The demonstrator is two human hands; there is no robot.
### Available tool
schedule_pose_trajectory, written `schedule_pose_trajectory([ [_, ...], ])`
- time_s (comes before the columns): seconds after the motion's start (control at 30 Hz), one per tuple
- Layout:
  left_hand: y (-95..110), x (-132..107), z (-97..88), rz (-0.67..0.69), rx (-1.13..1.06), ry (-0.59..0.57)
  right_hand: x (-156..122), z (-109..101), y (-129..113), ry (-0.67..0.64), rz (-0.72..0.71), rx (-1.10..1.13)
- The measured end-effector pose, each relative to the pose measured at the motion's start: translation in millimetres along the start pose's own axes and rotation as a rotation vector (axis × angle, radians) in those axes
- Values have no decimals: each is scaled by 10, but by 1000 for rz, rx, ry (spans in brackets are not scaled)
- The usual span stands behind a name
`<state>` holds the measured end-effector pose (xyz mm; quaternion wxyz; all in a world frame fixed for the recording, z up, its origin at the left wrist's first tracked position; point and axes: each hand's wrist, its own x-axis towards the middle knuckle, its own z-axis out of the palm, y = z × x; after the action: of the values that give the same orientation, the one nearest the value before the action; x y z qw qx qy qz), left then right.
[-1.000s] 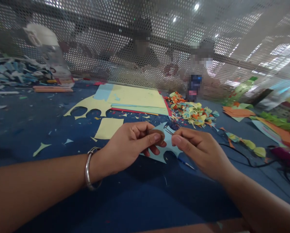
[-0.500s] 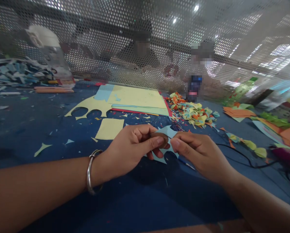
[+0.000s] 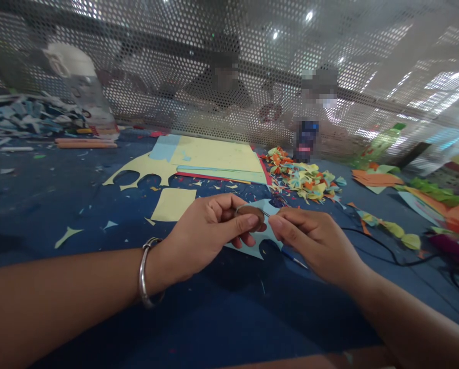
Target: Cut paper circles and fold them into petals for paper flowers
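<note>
My left hand (image 3: 214, 225), a silver bangle on its wrist, is closed round a brown piece with a rounded edge (image 3: 249, 210). Its thumb presses on the near side. Just to the right, my right hand (image 3: 310, 236) pinches a thin dark sliver (image 3: 266, 213) that reaches toward the brown piece. Fingers hide most of the sliver, so I cannot tell its kind. Behind and below both hands lies light blue paper (image 3: 252, 250) with rounded cut-outs. A blue pen (image 3: 294, 258) rests on the table under my right hand.
Yellow sheets (image 3: 217, 151) are stacked ahead, near a small yellow rectangle (image 3: 174, 204). Folded paper pieces (image 3: 310, 179) form a heap at right. A black cable (image 3: 391, 251) crosses the right side. A bottle (image 3: 87, 92) stands at left before a perforated screen (image 3: 145, 66); people sit beyond.
The brown piece has turned slightly in my left hand, showing more of its upper edge. My right hand stays nearly in place, still pinching.
</note>
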<state>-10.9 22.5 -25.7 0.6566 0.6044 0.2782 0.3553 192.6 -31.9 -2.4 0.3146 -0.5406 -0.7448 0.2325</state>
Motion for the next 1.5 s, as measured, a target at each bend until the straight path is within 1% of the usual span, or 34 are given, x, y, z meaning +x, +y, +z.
schedule_pose_trajectory([
  [0.4, -15, 21, -19, 16, 2, -10, -8, -10, 15, 3, -8, -12],
  [0.5, -13, 14, -14, 21, 7, -28, -18, -7, 32, -2, 5, -12],
  [0.87, -39, 6, -62, 24, 164, -45, -32, 3, 57, -12, 16, -51],
  [1.2, -36, -2, -43, 25, 82, -77, -28, 9, 42, -12, 3, -61],
  [1.33, -32, 14, -40, 12, 137, -89, -24, 15, 30, -31, 7, -46],
  [1.5, -32, 26, -54, -15, 158, -67, -27, 11, 39, -32, 15, -63],
])
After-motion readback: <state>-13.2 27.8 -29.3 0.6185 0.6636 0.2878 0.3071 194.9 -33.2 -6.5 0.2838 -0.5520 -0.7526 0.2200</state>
